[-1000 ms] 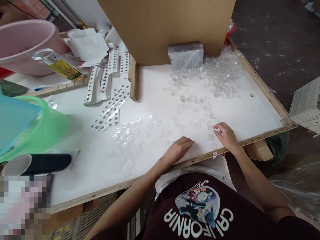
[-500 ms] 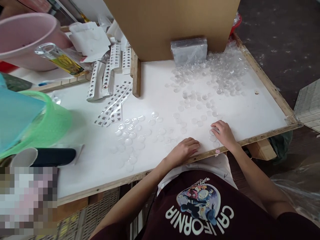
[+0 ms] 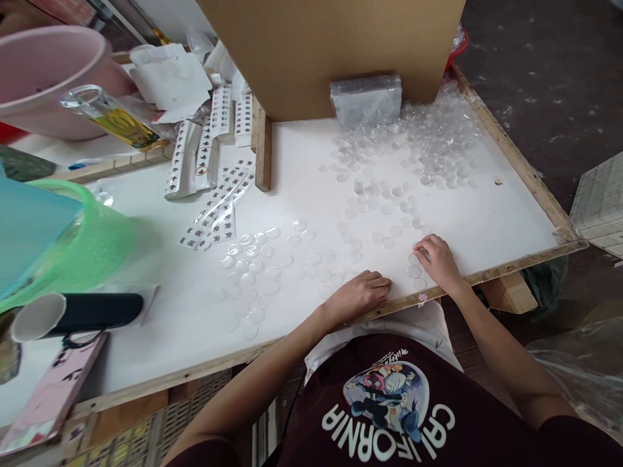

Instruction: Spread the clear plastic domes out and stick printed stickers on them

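Observation:
A white board [image 3: 487, 214] with a wooden frame carries many clear round domes. A heap of them [image 3: 428, 139] lies at the far right, and flat single ones [image 3: 250, 266] are spread over the middle. My left hand [image 3: 360, 293] rests palm down near the front edge, fingers curled together, and I cannot see anything in it. My right hand [image 3: 435, 259] lies just right of it, fingertips pressed on a clear dome [image 3: 418, 254] on the board.
A big cardboard box [image 3: 331, 52] stands at the back with a wrapped grey block [image 3: 366, 100] before it. Sticker strips [image 3: 214, 207] lie left of a wooden slat [image 3: 263, 152]. A green basket [image 3: 78, 243], pink tub [image 3: 53, 78], glass bottle [image 3: 109, 117] and black-and-white tube [image 3: 78, 312] crowd the left.
My right hand has drawn a little toward me and left, fingers curling onto a dome. My left hand stays near the front edge. The view shifted slightly.

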`<state>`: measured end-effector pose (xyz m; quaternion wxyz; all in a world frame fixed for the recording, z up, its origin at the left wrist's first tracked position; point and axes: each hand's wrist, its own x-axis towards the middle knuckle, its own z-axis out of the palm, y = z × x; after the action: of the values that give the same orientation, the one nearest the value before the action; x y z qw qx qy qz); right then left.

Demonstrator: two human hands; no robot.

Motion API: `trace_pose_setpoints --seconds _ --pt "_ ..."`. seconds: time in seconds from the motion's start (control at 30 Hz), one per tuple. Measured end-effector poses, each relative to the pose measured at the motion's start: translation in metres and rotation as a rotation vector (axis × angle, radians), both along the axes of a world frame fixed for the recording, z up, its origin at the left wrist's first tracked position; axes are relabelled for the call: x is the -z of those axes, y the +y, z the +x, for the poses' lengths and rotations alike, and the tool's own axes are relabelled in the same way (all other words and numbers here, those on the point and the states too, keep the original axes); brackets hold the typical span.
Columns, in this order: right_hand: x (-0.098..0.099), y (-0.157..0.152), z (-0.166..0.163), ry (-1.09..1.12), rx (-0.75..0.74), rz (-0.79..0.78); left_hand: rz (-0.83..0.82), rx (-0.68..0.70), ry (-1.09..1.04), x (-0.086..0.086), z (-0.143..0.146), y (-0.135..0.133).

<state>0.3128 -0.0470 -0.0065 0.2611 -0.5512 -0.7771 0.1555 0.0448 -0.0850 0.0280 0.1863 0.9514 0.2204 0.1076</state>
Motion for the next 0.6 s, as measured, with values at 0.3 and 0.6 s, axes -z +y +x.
trace_pose_setpoints --seconds 0.3,0.6 --pt "-0.004 0.0 0.003 -0.093 -0.063 -0.024 -0.119 -0.251 -0.118 0.017 0.019 0.0" --pt "-0.007 -0.006 -0.002 -0.032 -0.052 -0.05 -0.017 -0.39 -0.046 0.021 0.041 0.009"
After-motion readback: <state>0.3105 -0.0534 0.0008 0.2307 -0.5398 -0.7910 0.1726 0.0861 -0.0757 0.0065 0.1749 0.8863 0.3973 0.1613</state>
